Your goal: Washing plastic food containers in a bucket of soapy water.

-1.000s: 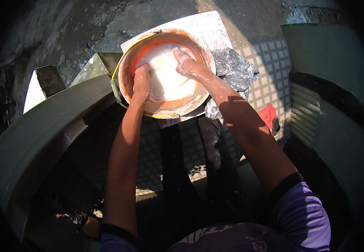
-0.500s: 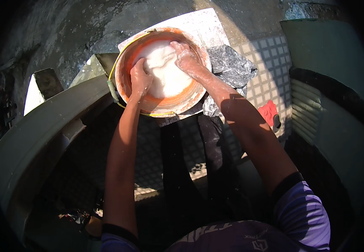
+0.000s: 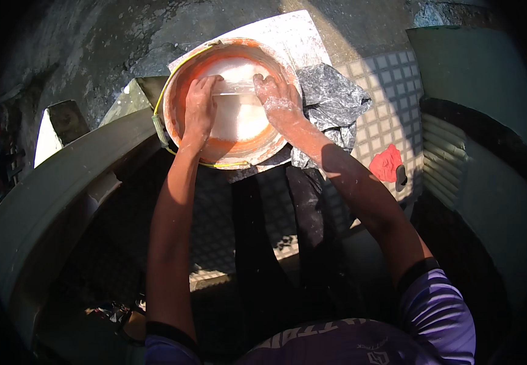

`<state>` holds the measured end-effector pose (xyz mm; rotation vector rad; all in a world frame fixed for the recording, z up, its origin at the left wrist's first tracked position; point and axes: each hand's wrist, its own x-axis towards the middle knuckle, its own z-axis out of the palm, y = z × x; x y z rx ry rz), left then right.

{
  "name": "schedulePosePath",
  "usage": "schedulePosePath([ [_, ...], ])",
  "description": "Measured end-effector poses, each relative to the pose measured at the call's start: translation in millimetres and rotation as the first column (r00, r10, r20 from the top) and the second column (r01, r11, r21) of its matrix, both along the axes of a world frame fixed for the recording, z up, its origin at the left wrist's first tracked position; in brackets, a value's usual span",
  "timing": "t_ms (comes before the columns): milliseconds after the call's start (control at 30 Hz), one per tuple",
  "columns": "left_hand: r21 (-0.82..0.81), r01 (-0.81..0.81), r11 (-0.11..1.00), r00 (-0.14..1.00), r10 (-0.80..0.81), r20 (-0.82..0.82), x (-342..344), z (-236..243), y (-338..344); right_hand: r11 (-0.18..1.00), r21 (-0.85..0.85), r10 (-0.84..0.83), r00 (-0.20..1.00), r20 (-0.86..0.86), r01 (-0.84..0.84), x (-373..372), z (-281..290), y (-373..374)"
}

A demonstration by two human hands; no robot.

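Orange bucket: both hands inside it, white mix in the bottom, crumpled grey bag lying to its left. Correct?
Not quite. The head view shows the crumpled grey bag lying to the right of the orange bucket, not its left. The rest holds: the left hand and right hand are both inside it, over the white mix in the bottom.

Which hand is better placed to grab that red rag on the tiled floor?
Right, probably. The red rag lies on the person's right side, beside the right forearm. The right hand is in the orange bucket nearer that side; the left hand would have to cross over the right arm.
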<state>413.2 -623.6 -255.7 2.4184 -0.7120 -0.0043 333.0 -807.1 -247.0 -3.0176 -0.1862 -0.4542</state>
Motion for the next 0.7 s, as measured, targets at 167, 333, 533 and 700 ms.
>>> schedulePosePath([
  [167,-0.024,0.016,1.0,0.987,-0.02,-0.162,-11,-1,-10,0.99,0.11,0.111,0.98,-0.165,-0.094,5,-27,3],
  [333,-0.053,-0.135,0.989,0.966,0.119,-0.227,-12,3,3,0.93,0.365,0.127,0.891,-0.436,0.045,21,-4,0],
  [533,-0.263,-0.288,0.921,0.912,0.18,-0.368,-12,7,3,0.752,0.546,0.065,0.783,-0.619,0.369,22,25,-17],
  [700,0.031,-0.381,0.924,0.828,0.356,-0.434,-9,-4,0,0.983,0.184,0.046,0.945,-0.323,0.015,17,7,-4],
])
